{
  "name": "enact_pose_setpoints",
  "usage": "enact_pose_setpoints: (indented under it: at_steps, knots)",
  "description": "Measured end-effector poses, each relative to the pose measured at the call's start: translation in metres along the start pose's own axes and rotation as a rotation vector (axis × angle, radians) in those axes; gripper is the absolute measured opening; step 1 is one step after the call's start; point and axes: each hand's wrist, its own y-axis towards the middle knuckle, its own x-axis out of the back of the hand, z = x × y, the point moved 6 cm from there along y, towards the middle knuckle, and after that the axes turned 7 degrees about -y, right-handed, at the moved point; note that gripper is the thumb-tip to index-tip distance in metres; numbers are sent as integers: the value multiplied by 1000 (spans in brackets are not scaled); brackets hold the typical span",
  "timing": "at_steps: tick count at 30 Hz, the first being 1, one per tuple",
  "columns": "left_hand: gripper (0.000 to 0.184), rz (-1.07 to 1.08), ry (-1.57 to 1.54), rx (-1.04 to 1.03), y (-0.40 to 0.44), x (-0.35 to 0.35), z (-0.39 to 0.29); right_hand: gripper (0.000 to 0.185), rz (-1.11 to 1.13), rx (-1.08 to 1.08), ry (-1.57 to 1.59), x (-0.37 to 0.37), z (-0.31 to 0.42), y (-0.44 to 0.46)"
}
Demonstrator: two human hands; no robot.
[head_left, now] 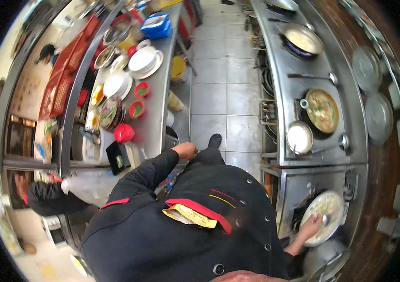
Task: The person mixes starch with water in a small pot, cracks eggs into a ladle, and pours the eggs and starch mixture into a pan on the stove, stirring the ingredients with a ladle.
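Over the white pan (341, 209) at the near end of the stove (294, 176), head view: right hand (311, 227) reaches in, fingers pinched together on a metal spoon (325, 220). Spoon end is at the pale food (330, 205) in that pan; exact contact not clear. Pan is wide, set on the near stove section, dark area beside it on the body side.

Left hand (186, 151) is low by the left worktop (152, 113), in front of the body, back of the hand up. Fingers look curled, fingertips hidden; cannot tell if the grip is pressed together or has something in it. Nearest things: worktop edge, and the foot (215, 140) on grey floor tiles (209, 98).

Farther up the stove: small pot (299, 137) with white contents, touching or just beside a brown pan (322, 111) of mixed food; cannot tell which. Ladle (344, 141) to their right. Another ladle (333, 78) beyond, then a far pan (302, 39), pale contents. Round lids (367, 69) off to the right.

Left worktop: white plates (117, 84) stacked, red cups (137, 109) with green bits, blue container (155, 25), black phone-like item (116, 158). Yellow packet (189, 215) sits in the black jacket's (162, 244) pocket. Co-worker's sleeve (52, 198) at far left.
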Motion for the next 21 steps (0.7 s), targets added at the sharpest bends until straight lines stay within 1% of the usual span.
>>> enact_pose_setpoints:
  at_steps: [1, 2, 4, 5, 6, 9, 10, 11, 12, 13, 14, 15, 16, 17, 18, 19, 20, 21]
  knots:
    - [32, -21, -10, 71, -9, 5, 1, 24, 4, 177, 10, -16, 14, 30]
    - [32, -53, -48, 91, -18, 9, 2, 24, 8, 230, 15, -15, 58, 43]
    - [39, -304, -256, 24, -38, 27, 7, 23, 198, 199, 304, -18, 175, 51]
    - [44, -389, -383, -4, -47, 34, 13, 26, 164, 374, 259, -24, 222, 52]
    - [44, -440, -418, 21, -56, 39, 22, 31, 181, 440, 172, -31, 265, 50]
    - [47, -583, -575, 59, -84, 48, 40, 43, 268, 661, 277, -64, 374, 23]
    - [47, -612, -603, 78, -97, 49, 47, 42, 412, 679, 305, -79, 405, 10]
    - [48, -637, -635, 91, -109, 49, 55, 27, 528, 755, 247, -96, 434, -2]
    - [48, -660, -666, 105, -118, 46, 65, 18, 643, 827, 184, -112, 462, -17]
    - [49, -669, -736, 124, -124, 39, 79, 25, 737, 927, 322, -104, 506, -55]
    - [49, -692, -757, 138, -133, 35, 92, 46, 832, 1021, 461, -94, 544, -92]
    - [49, -678, -764, 187, -141, 31, 105, 72, 905, 1216, 319, -112, 569, -104]
    - [49, -664, -771, 235, -148, 28, 116, 66, 976, 1184, 319, -105, 603, -128]
    - [48, -707, -827, 256, -159, 28, 125, 66, 986, 1253, 302, -99, 636, -144]
    - [46, -740, -814, 242, -164, 27, 134, 66, 983, 1329, 311, -98, 671, -162]
    - [45, -788, -736, 197, -157, 21, 151, 65, 949, 1425, 348, -102, 705, -171]
    - [46, -795, -828, 156, -168, 29, 155, 63, 877, 1503, 347, -93, 744, -184]
    - [47, -830, -858, 181, -174, 33, 162, 60, 823, 1592, 410, -76, 784, -202]
